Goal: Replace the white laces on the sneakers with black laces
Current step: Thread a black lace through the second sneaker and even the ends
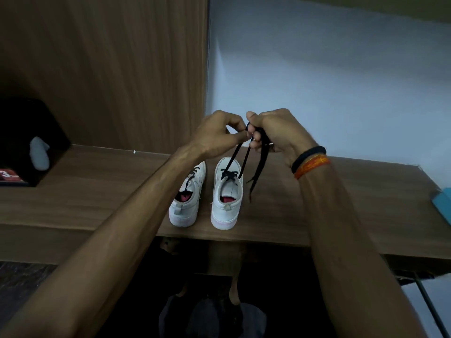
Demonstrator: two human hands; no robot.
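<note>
Your left hand (219, 132) and right hand (273, 132) both pinch the black lace (244, 154) raised above the right sneaker (225, 198) on the bench (97, 191). Pull unevenly and the ends could mismatch, or the light sneaker could tip.

Both your forearms reach forward and up from the bottom corners, converging so that your hands meet close together, raised in the air. Your left hand (217, 132) shows its back to the camera, its fingers curled and the thumb and forefinger pinched together at the tip. Your right hand (273, 131) sits just beside it, thumb pointing up, fingers curled into a loose fist around dark strands that hang below. Your right wrist carries a black band and an orange band (311, 163), side by side.
</note>
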